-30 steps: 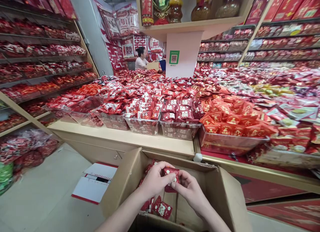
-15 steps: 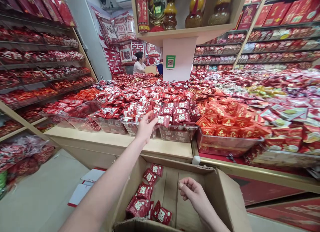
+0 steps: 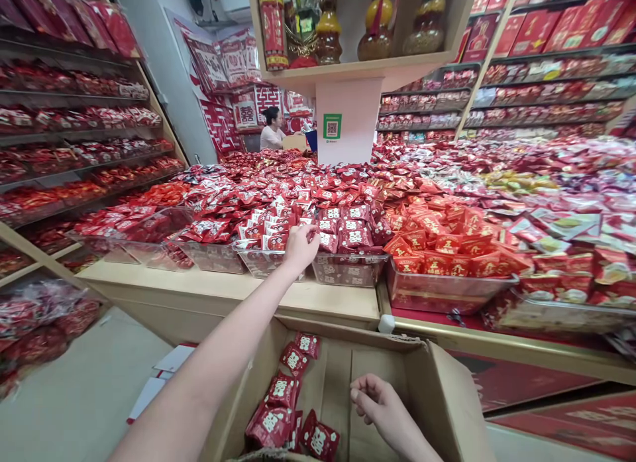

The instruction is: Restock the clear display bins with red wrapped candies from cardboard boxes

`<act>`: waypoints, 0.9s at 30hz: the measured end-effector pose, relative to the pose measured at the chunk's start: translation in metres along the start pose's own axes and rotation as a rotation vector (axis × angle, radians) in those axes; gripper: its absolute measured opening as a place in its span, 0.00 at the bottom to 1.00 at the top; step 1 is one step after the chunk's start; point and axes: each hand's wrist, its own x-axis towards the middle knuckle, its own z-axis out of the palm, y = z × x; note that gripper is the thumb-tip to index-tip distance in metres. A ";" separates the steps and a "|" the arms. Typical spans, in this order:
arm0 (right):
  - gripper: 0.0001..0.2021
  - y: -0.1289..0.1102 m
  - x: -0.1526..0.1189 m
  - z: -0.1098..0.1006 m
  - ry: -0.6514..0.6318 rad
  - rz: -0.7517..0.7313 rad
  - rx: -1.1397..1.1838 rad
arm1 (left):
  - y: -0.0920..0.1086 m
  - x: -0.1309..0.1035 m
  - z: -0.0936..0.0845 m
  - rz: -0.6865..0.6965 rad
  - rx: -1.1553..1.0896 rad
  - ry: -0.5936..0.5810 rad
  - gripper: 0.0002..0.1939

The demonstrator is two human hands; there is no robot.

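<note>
My left hand [image 3: 302, 246] reaches over the clear bins, its fingers curled in a loose pinch with nothing visible between them. Beside its fingertips, at their right, a dark red packet [image 3: 328, 242] with white lettering lies on the heap; whether they touch is unclear. Similar packets [image 3: 354, 236] sit in rows in the same clear bin [image 3: 348, 271]. Over the cardboard box [image 3: 437, 382] hovers my right hand [image 3: 375, 402], its fingers loosely curled and no object visible in them. Inside the box, several matching red packets [image 3: 283, 390] lie along the left side.
Orange-red packets [image 3: 447, 250] fill a bin to the right, and white-and-red packets [image 3: 263, 230] stand in the bin left of my hand. A white post [image 3: 348, 120] with a code sign rises behind. Further back sits a person [image 3: 272, 130]. Loaded shelves [image 3: 74, 137] line the left.
The dark red packet that my left hand was holding now lies on the bin's heap, and that hand's fingers have curled in beside it. My right hand stays over the box. The view has shifted slightly.
</note>
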 end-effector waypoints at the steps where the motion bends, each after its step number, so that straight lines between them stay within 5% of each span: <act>1: 0.09 0.000 0.000 0.001 -0.010 0.004 -0.007 | 0.003 -0.001 -0.001 0.025 0.055 -0.001 0.15; 6: 0.09 -0.001 -0.002 0.002 -0.036 0.019 -0.052 | 0.014 -0.007 0.001 0.168 0.367 -0.045 0.16; 11: 0.09 -0.002 -0.004 0.002 -0.036 0.010 -0.077 | 0.013 0.000 0.010 0.245 0.597 -0.221 0.23; 27: 0.08 0.000 -0.005 0.004 -0.053 -0.008 -0.144 | 0.014 0.020 0.020 0.205 0.606 -0.310 0.27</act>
